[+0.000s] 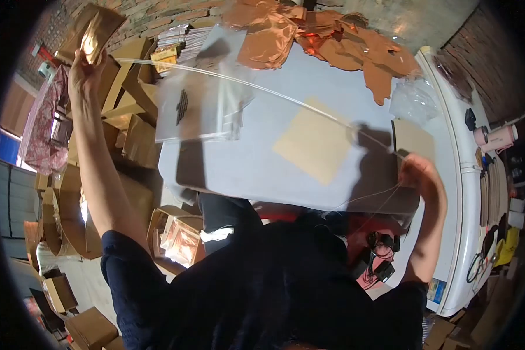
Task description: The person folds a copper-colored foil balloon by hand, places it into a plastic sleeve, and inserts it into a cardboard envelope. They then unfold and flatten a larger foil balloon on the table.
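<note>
My left hand (86,74) is raised at the upper left, its fingers closed on a flat, shiny gold-brown foil packet (90,36). A thin whitish strip (256,86) stretches across the table, from near my left hand down to my right hand. At the table's right front, my right hand (420,172) is closed around the strip's end, with its fingers curled. Fine thread (367,197) trails from below it. Under the strip lie clear plastic bags (201,108) and a cream square sheet (315,143) on the pale table (262,169).
Crumpled copper-coloured foil shapes (332,44) lie along the table's far edge. Stacked packets (178,44) stand at the back left. Open cardboard boxes (79,216) crowd the left floor. A white surface (449,233) on the right holds a pink bottle (499,138). Black cables and adapters (379,259) sit at lower right.
</note>
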`<state>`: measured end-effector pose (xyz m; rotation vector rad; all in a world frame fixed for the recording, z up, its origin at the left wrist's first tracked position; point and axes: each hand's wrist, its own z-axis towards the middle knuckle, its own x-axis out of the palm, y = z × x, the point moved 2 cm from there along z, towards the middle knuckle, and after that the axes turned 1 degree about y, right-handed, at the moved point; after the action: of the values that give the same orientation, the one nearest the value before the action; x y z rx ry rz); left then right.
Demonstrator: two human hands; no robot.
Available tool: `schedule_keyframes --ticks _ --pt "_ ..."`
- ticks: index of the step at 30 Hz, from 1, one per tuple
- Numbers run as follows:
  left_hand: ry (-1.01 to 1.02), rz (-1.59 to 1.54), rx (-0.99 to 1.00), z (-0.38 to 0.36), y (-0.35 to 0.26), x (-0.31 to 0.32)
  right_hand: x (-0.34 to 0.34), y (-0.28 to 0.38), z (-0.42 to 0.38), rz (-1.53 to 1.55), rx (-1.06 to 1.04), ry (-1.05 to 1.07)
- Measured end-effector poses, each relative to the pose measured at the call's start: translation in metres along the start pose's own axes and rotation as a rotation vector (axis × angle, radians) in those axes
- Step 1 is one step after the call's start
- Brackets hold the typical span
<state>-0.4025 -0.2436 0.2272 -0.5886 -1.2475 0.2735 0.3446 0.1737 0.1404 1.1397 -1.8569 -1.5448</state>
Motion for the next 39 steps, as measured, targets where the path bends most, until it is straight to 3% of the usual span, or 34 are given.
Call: schedule_keyframes --ticks 2,5,8,10,12,14,16,17,18,20,21,24,27,29,32,38,39 --pt "-0.12 0.074 0.081 -0.006 0.008 0.008 -0.015 0.015 0.019 -0.129 -0.044 -0.035" --pt "-0.021 0.063 -0.013 -0.04 0.044 0.05 -0.021 0.064 0.062 -0.29 -0.032 -0.081" --pt "0.268 0.118 -0.153 -0.097 0.098 0.116 0.005 0.114 0.131 -0.293 -0.28 -0.069" --pt "0.194 0.022 -0.206 -0.125 0.143 0.151 0.049 0.155 0.165 -0.202 -0.462 0.032" --pt "0.149 0.062 -0.221 -0.179 0.174 0.197 0.09 0.186 0.193 -0.018 -0.49 0.221" --pt "0.535 -0.036 -0.376 -0.178 0.212 0.196 0.117 0.197 0.23 0.327 -0.497 0.503" --pt "0.456 -0.114 -0.39 -0.197 0.238 0.207 0.142 0.212 0.243 0.395 -0.557 0.566" --pt "0.417 -0.106 -0.383 -0.21 0.243 0.215 0.166 0.228 0.222 0.572 -0.501 0.415" --pt "0.443 -0.175 -0.422 -0.209 0.256 0.209 0.171 0.232 0.216 0.614 -0.461 0.413" --pt "0.56 -0.198 -0.472 -0.228 0.262 0.209 0.173 0.232 0.213 0.699 -0.376 0.404" --pt "0.639 -0.353 -0.549 -0.227 0.273 0.204 0.171 0.227 0.218 0.674 -0.416 0.351" --pt "0.729 -0.398 -0.621 -0.241 0.276 0.213 0.155 0.199 0.24 0.584 -0.528 0.197" --pt "0.69 -0.429 -0.653 -0.241 0.279 0.22 0.141 0.181 0.219 0.172 -0.489 0.174" --pt "0.682 -0.415 -0.639 -0.239 0.279 0.225 0.143 0.143 0.245 0.42 -0.481 0.239" --pt "0.691 -0.366 -0.586 -0.23 0.283 0.227 0.157 0.112 0.229 0.245 -0.382 0.289" --pt "0.577 -0.241 -0.527 -0.224 0.284 0.209 0.17 0.073 0.206 0.298 -0.204 0.62" --pt "0.562 -0.22 -0.532 -0.226 0.282 0.204 0.168 0.067 0.209 0.229 -0.234 0.58"
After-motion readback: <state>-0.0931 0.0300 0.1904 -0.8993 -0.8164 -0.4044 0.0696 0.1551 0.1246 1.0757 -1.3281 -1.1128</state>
